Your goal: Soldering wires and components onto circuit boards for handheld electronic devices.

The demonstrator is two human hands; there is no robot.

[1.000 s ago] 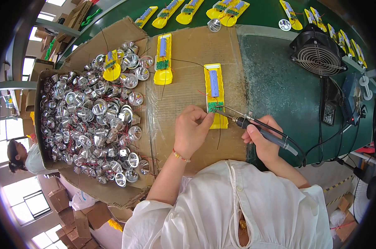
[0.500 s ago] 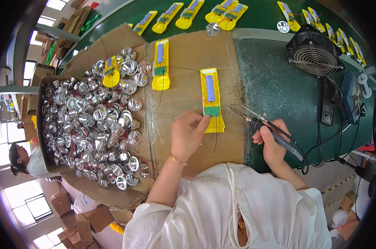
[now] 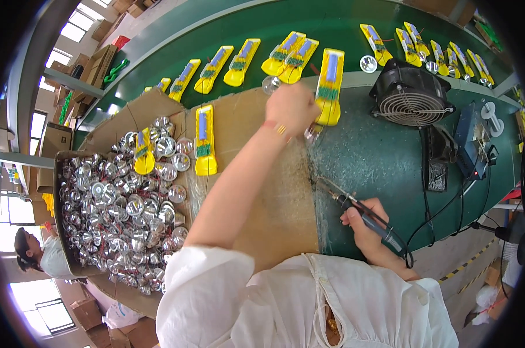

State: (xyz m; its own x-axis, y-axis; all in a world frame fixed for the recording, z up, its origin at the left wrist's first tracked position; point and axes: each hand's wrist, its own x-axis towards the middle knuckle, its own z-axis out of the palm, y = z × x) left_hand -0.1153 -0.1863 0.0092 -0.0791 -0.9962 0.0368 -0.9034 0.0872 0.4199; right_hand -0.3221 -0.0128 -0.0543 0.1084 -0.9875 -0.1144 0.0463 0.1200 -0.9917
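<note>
My left hand [image 3: 292, 109] reaches out over the far end of the cardboard, closed on the edge of a yellow plastic housing [image 3: 332, 110] that carries a blue-wrapped battery cell and a green circuit board. Just below that hand a shiny reflector cup [image 3: 310, 137] shows in part; whether it is attached to the housing I cannot tell. In my right hand [image 3: 364, 223] is a soldering iron [image 3: 384, 233], its tip pointing left over the dusty edge of the green bench. Another yellow housing [image 3: 205, 145] lies on the cardboard left of my left forearm.
A cardboard box [image 3: 65, 232] heaped with silvery reflector cups [image 3: 126, 214] stands at the left, one yellow housing [image 3: 144, 153] on the heap. More housings line the far bench [image 3: 344, 35]. A black fan [image 3: 412, 95], a blue soldering station [image 3: 470, 142] and cables are at right.
My left hand has carried the yellow housing from the middle of the cardboard away toward the far row. The soldering iron stays in my right hand. The whole view has shifted.
</note>
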